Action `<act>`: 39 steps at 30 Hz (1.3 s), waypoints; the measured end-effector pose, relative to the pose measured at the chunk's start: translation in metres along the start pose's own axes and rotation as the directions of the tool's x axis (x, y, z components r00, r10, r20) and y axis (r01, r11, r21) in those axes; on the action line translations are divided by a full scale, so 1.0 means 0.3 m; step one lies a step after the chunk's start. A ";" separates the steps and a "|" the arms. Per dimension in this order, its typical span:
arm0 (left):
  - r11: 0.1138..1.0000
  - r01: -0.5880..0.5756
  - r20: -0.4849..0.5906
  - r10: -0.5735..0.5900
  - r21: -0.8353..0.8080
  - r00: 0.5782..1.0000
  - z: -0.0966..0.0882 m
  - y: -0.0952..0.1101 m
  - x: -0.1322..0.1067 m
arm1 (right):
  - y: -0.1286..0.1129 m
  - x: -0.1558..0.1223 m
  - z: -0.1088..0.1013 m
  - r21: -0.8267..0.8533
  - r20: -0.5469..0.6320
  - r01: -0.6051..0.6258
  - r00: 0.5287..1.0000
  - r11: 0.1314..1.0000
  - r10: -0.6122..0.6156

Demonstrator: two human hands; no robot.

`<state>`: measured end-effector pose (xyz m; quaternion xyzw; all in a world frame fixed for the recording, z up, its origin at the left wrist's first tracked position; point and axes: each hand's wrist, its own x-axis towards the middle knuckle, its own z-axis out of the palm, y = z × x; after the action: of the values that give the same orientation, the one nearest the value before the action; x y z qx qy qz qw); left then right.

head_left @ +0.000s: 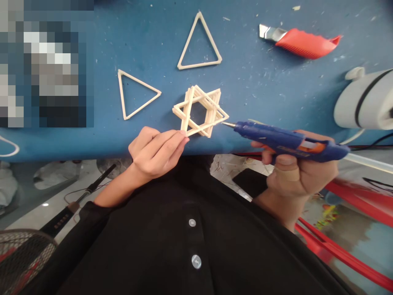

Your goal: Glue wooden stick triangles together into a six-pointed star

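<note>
A star-shaped stack of pale wooden sticks (211, 107) lies near the table's front edge, built of triangles laid crosswise in layers. My left hand (158, 150) pinches its lower left corner between thumb and fingers. In my right hand (291, 170) is a blue glue gun (276, 139), gripped around the handle, with a clear glue stick running out of its back end. Its metal nozzle points left and sits at the star's right corner; whether it touches cannot be seen. A bandage wraps one finger of that hand.
Two loose stick triangles lie on the blue table (245, 82), one triangle (199, 65) behind the star and another triangle (122, 96) to its left. A red utility knife (307, 43) rests at the back right, near a white cylinder (353, 100). Below left stands a mesh fan guard (27, 250).
</note>
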<state>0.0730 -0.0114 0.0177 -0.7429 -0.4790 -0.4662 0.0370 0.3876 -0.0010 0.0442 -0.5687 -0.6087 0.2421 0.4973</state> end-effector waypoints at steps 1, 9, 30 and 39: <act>1.000 -0.002 0.000 0.002 -0.003 1.000 0.000 0.000 0.000 | 0.000 0.010 0.016 0.051 -0.010 0.081 0.997 0.995 -0.080; 1.000 0.010 0.021 -0.011 0.013 1.000 -0.011 0.003 0.004 | -0.036 0.043 0.049 0.212 0.180 0.145 0.966 0.966 -0.184; 0.998 -0.014 0.056 0.010 0.067 0.998 -0.014 0.019 0.027 | 0.219 0.151 -0.007 0.178 -0.314 -0.003 0.948 0.984 0.060; 0.996 -0.004 0.029 0.001 0.091 1.000 -0.061 -0.048 0.049 | 0.400 0.184 -0.119 -0.070 -0.384 -0.252 0.900 0.965 0.207</act>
<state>0.0518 -0.0027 0.0330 -0.7478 -0.4992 -0.4330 0.0642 0.4810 0.0690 -0.0269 -0.7006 -0.4449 0.1500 0.5374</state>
